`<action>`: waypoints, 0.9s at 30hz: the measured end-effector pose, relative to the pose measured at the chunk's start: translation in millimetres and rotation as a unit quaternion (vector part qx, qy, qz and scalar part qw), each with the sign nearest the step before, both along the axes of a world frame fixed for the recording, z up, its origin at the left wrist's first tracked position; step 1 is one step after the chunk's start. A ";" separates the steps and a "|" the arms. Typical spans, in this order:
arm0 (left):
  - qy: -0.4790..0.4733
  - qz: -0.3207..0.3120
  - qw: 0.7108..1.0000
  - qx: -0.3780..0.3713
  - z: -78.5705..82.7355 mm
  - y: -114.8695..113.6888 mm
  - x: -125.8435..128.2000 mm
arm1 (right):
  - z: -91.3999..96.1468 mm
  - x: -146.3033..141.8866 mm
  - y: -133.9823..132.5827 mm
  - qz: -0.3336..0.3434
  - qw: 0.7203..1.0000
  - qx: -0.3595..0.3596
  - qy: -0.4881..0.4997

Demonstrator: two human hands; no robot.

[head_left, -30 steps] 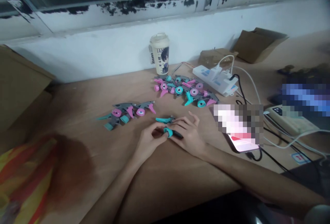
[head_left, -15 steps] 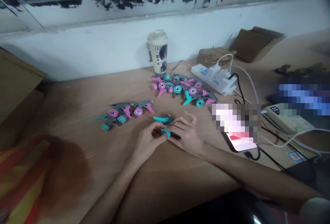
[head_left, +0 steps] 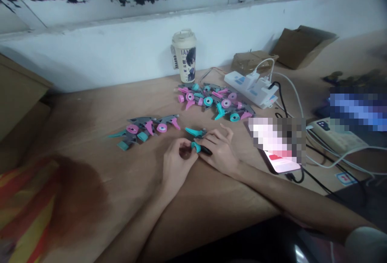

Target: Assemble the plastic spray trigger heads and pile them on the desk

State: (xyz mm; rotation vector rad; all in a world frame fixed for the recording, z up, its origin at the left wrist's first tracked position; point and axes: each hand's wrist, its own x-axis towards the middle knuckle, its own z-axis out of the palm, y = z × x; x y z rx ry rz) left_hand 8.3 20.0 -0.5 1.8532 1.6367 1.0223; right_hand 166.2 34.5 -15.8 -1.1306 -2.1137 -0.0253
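Observation:
Between my two hands is a spray trigger head with a dark grey body and a teal trigger [head_left: 193, 132] that points left. My right hand [head_left: 223, 152] is closed around its grey body, with the index finger raised off it. The fingers of my left hand [head_left: 177, 166] pinch the teal collar [head_left: 196, 147] at the near end. My fingers hide part of the body. Left of my hands lie several grey trigger heads [head_left: 132, 129] with pink and teal parts. A bigger heap of such trigger heads [head_left: 226, 103] lies beyond my right hand.
Behind the heap stands a cream coffee cup [head_left: 188, 59]. A white power strip [head_left: 250, 89] with cables lies to its right, near cardboard boxes [head_left: 304, 47]. A lit phone [head_left: 281, 168] is right of my hands, and a red and yellow bag [head_left: 27, 210] sits at the left.
The trigger head in my hands has shifted slightly right and turned a little. My left fingers have moved around on its teal collar. The view has tilted slightly down.

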 end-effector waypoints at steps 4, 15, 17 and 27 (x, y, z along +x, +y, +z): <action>0.100 0.025 0.992 0.071 -0.2 -5.1 1.3 | -0.9 0.7 0.6 -0.012 1.000 -0.006 -0.021; 0.270 0.010 0.945 0.185 8.1 -7.7 -0.8 | 0.5 0.1 -0.2 -0.026 0.999 -0.019 -0.025; 0.224 0.040 0.957 0.179 9.5 -0.6 -9.6 | 3.9 3.3 1.6 -0.045 0.999 -0.027 0.000; -0.249 -0.028 0.963 -0.100 11.4 15.6 -22.1 | 9.8 6.8 3.7 -0.034 0.992 -0.050 0.112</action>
